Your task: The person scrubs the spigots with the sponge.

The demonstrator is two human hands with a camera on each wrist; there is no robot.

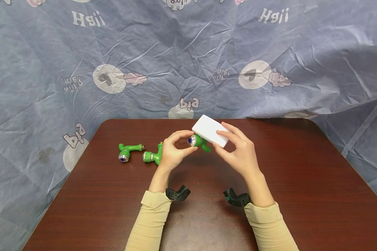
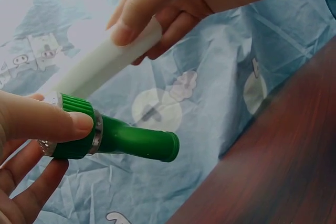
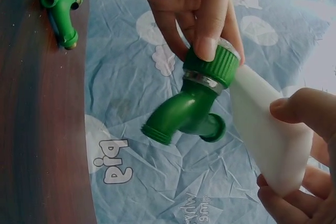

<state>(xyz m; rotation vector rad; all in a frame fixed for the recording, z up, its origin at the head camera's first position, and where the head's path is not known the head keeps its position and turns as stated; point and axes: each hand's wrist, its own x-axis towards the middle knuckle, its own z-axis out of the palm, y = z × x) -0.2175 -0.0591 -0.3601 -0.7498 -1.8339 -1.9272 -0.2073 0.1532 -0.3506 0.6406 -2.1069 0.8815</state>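
Observation:
A green faucet point(image 3: 184, 106) with a ribbed knob hangs above the table, and my left hand point(image 1: 173, 150) pinches it by that knob between thumb and fingers. My right hand point(image 1: 240, 148) grips a white sponge block point(image 1: 208, 129) by its near end, thumb on one face and fingers on the other. The sponge's far end touches or nearly touches the faucet's knob end in the right wrist view. In the left wrist view the faucet's green pipe point(image 2: 142, 142) points right, away from my left fingers, and the sponge point(image 2: 100, 66) slants behind the knob.
Two more green faucets lie on the brown table point(image 1: 289, 181) at the left: one faucet point(image 1: 130, 150) farther out, another faucet point(image 1: 154, 157) partly hidden behind my left hand. A blue-grey printed cloth point(image 1: 176, 69) hangs behind the table. Black wrist mounts point(image 1: 177, 193) sit at both cuffs.

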